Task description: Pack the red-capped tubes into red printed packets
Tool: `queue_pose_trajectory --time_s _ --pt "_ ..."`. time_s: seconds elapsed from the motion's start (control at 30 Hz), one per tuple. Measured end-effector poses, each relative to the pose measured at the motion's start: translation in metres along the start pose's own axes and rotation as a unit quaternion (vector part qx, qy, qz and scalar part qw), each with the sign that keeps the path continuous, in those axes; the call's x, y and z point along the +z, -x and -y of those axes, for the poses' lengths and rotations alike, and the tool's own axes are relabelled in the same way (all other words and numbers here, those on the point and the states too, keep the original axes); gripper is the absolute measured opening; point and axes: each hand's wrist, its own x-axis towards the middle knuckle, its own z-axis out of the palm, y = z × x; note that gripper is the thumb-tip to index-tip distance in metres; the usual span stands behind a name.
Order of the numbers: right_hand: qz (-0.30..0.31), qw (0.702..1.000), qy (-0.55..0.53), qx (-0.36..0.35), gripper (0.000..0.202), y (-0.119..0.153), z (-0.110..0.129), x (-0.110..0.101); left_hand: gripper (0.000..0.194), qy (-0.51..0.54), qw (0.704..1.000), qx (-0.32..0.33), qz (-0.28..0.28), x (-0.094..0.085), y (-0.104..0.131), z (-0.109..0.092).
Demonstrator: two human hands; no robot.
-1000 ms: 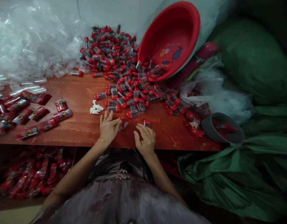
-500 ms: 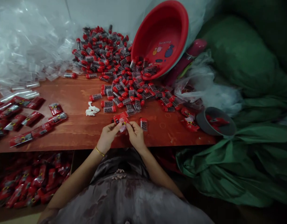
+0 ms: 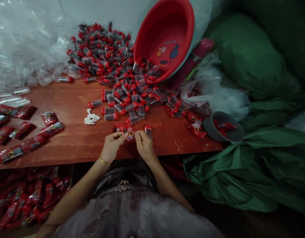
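Note:
Between my two hands is a small red printed wrapper [image 3: 129, 131], near the table's front edge. Thumb and fingers of my left hand [image 3: 113, 144] pinch its left side; a gold bangle circles that wrist. My right hand [image 3: 144, 145] pinches the right side, its fingers closed. Just beyond my right fingers lies a clear tube with a red cap [image 3: 148, 131] and dark contents. More red printed plastic [image 3: 119, 127] shows behind my left fingers, partly hidden. Farther back spreads a heap of similar red-capped tubes [image 3: 125, 96].
A red basin [image 3: 164, 29] leans on its side behind the heap. Filled red packets [image 3: 32, 144] lie at left, clear sleeves [image 3: 30, 71] behind them. A crumpled white scrap [image 3: 91, 117], a grey bowl [image 3: 218, 132] and green cloth [image 3: 241, 168] are around. Packets fill a box [image 3: 25, 198] below.
The view has shifted slightly, so the table's things sit farther left. Both hands still pinch the wrapper, with their fingertips slightly farther apart.

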Motion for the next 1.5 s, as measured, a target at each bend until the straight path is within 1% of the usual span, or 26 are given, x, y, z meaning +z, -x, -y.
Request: queue_pose_trajectory --time_s 0.07,0.1,0.17,0.2,0.27,0.3,0.37,0.4,0.47,0.5,0.57,0.63,0.73,0.83,0.97,1.17,1.3,1.4,1.43,1.5 --pt "-0.038 0.992 0.124 0.007 0.036 0.0 -0.006 -0.008 0.04 0.019 1.0 -0.02 -0.008 -0.001 -0.004 -0.002" --pt "-0.054 0.98 0.19 0.02 0.043 0.0 -0.011 -0.012 0.039 0.031 0.999 -0.039 -0.008 -0.002 -0.005 -0.002" --pt "-0.059 0.953 0.293 0.05 0.058 0.002 -0.021 -0.017 0.037 0.052 0.996 -0.076 0.001 -0.003 -0.008 -0.003" --pt "-0.05 0.944 0.322 0.059 0.058 0.003 -0.027 -0.019 0.035 0.06 0.994 -0.089 0.007 -0.003 -0.008 -0.003" --pt "-0.029 0.941 0.334 0.057 0.046 0.005 -0.037 -0.022 0.033 0.07 0.991 -0.109 0.021 -0.002 -0.007 -0.003" --pt "-0.024 0.947 0.318 0.049 0.04 0.007 -0.04 -0.024 0.033 0.072 0.99 -0.115 0.025 -0.001 -0.006 -0.003" --pt "-0.029 0.969 0.242 0.038 0.033 0.012 -0.042 -0.03 0.034 0.072 0.989 -0.123 0.027 0.0 -0.005 -0.003" --pt "-0.029 0.982 0.184 0.037 0.032 0.015 -0.041 -0.033 0.035 0.07 0.989 -0.124 0.026 0.0 -0.004 -0.003" --pt "0.0 0.998 0.043 0.054 0.03 0.025 -0.032 -0.041 0.038 0.066 0.991 -0.118 0.022 0.001 -0.002 -0.002" --pt "0.028 0.997 -0.027 0.071 0.029 0.031 -0.026 -0.045 0.039 0.063 0.991 -0.113 0.018 0.001 -0.001 -0.002" --pt "0.078 0.982 -0.134 0.108 0.03 0.042 -0.013 -0.05 0.04 0.059 0.993 -0.101 0.011 0.003 0.002 -0.001" --pt "0.097 0.968 -0.191 0.128 0.031 0.049 -0.003 -0.051 0.041 0.052 0.995 -0.088 0.005 0.006 0.005 0.001" --pt "0.1 0.962 -0.217 0.133 0.03 0.053 0.004 -0.048 0.043 0.034 0.997 -0.063 -0.01 0.011 0.009 0.001" --pt "0.103 0.959 -0.222 0.141 0.031 0.052 0.005 -0.046 0.044 0.028 0.998 -0.058 -0.018 0.013 0.012 -0.001" --pt "0.107 0.954 -0.235 0.153 0.03 0.052 0.004 -0.046 0.042 0.019 0.998 -0.053 -0.001 0.011 0.016 -0.002" --pt "0.096 0.948 -0.249 0.171 0.029 0.054 0.006 -0.043 0.04 0.007 0.998 -0.047 0.034 0.01 0.021 0.0" --pt "0.082 0.934 -0.293 0.186 0.029 0.052 0.005 -0.039 0.041 0.006 0.998 -0.038 0.047 0.012 0.023 0.0" --pt "0.085 0.926 -0.317 0.189 0.029 0.049 0.007 -0.035 0.042 0.002 0.998 -0.031 0.045 0.014 0.023 0.0" --pt "0.081 0.927 -0.315 0.187 0.03 0.049 0.008 -0.033 0.041 0.0 0.999 -0.028 0.04 0.014 0.023 0.001" --pt "0.057 0.94 -0.29 0.172 0.03 0.049 0.011 -0.029 0.041 0.002 0.999 -0.027 0.03 0.015 0.022 0.002"
